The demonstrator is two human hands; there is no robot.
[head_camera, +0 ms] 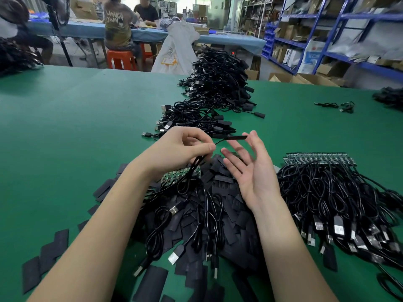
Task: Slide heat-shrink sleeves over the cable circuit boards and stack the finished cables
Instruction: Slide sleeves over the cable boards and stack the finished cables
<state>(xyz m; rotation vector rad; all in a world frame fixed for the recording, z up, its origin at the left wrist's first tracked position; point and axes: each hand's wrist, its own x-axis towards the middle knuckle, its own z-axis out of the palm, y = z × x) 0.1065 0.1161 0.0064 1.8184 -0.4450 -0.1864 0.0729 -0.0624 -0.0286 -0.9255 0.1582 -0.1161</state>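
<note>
Left hand (181, 147) fingers pinching sleeved cable (234, 137), right hand (250, 168) fingers spread, empty

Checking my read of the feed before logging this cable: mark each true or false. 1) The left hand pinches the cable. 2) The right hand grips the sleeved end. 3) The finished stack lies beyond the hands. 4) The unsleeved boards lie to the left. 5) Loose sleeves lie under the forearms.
1) True: the left hand pinches the cable near its sleeved end.
2) False: the right hand is open, palm up, just below that end.
3) True: the finished stack runs away across the green table.
4) False: the unsleeved boards lie to the right.
5) True: loose sleeves are scattered there.
</note>
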